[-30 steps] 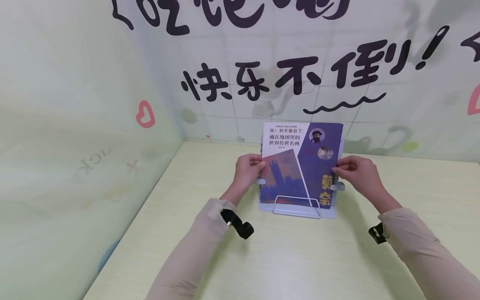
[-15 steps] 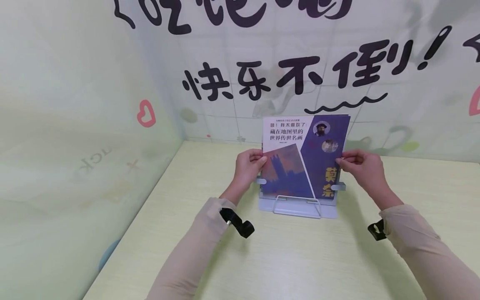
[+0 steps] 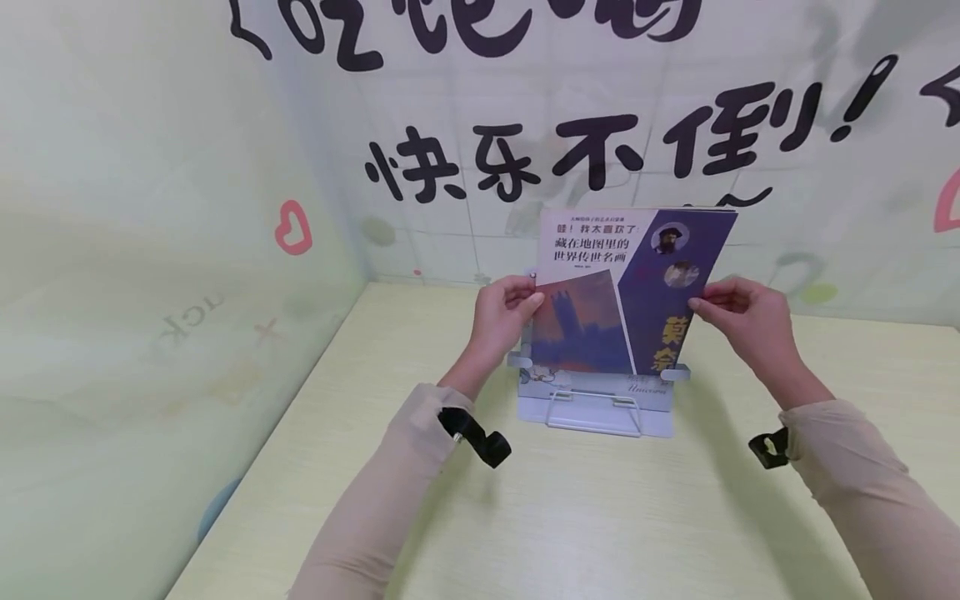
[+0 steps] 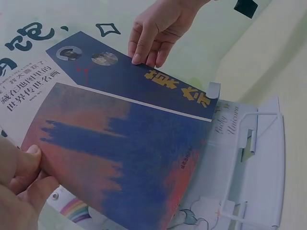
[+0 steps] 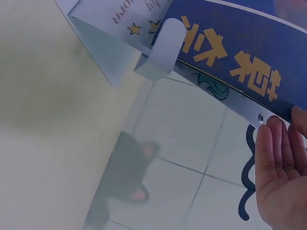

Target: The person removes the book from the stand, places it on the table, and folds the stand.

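Observation:
A thin book (image 3: 585, 325) with a white and dark blue cover, a painting of a tower and yellow characters is raised in front of a pale book stand (image 3: 595, 412). My left hand (image 3: 504, 321) pinches its left edge, thumb on the cover. On the opposite edge, my right hand (image 3: 750, 321) pinches it with the thumb in front and fingers behind. The book tilts slightly to the right, its lower edge above the stand's wire rest (image 4: 259, 158). A side clip (image 5: 165, 48) of the stand overlaps the lower corner near the yellow characters. A printed unicorn design shows on the stand's back plate (image 4: 225, 124).
The stand is on a pale wood-grain table (image 3: 570, 517), near the back wall (image 3: 420, 242) with large black characters. A side wall (image 3: 150, 333) with a pink heart runs along the left. Small black camera mounts (image 3: 476, 437) sit on both wrists.
Both hands have lifted the book upward and a little right, leaning it rightward. Its lower edge has come up off the wire rest, uncovering the stand's printed back plate.

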A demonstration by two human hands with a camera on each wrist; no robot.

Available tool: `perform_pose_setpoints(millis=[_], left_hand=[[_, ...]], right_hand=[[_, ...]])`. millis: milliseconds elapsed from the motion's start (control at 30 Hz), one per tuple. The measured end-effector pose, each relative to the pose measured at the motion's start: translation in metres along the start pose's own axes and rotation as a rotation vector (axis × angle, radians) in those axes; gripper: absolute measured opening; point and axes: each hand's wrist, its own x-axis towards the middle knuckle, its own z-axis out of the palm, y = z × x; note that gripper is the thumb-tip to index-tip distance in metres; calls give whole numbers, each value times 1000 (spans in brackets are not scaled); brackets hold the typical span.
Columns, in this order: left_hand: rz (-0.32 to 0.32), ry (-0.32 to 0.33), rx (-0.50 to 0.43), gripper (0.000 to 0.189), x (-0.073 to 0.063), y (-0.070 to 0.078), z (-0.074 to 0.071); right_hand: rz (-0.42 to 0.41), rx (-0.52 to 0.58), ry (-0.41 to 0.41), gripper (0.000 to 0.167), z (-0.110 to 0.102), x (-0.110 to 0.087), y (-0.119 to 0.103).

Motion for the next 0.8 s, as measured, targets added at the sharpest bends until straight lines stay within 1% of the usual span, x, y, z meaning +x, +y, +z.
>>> perform_pose_setpoints(millis=[67,200,300,400,600,700,800], left_hand=[[29,-6,2,19,-1,8,0],[60,-25,-24,20,-2,22,-1],[70,-54,-60,20,-3,32,-1],[64,-93,-99,20,-5,42,3],[34,-159,-192,20,-13,56,18],[31,-184,-217,20,-18,61,29],[32,-205,-247,20,-23,63,42]], right_hand=[[14,35,20,16,-3,0,-5],[20,85,59,10,-11,0,-14],[5,105,82,12,-20,-2,-21],[-8,121,102,15,-33,-7,-27],[-41,81,140,18,-58,-17,-33],[-54,91,148,20,-71,-22,-31],[-56,89,145,22,-84,-28,-28]])
